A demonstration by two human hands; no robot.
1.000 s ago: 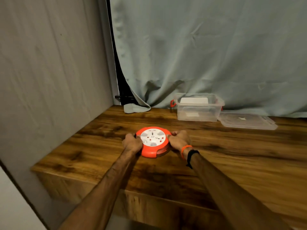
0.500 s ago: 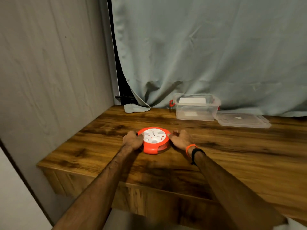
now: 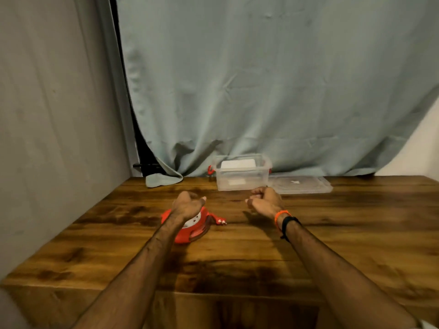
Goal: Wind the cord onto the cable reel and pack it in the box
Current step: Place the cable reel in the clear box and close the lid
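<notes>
The orange cable reel with a white socket face lies on the wooden table, left of centre. Its orange plug sticks out on the right side, prongs showing. My left hand hovers just above the reel's far edge with loosely curled fingers and the thumb out, holding nothing; the forearm hides part of the reel. My right hand is raised to the right of the reel, fingers curled in with nothing in them. A clear plastic box stands open at the back.
The box's clear lid lies flat just right of the box. A grey-blue curtain hangs behind the table, its hem resting on the back left corner. A grey wall borders the left side. The table's front edge is close to me.
Both hands have let go of the reel's sides and lifted; the right hand moved away to the right. The plug now lies exposed beside the reel.
</notes>
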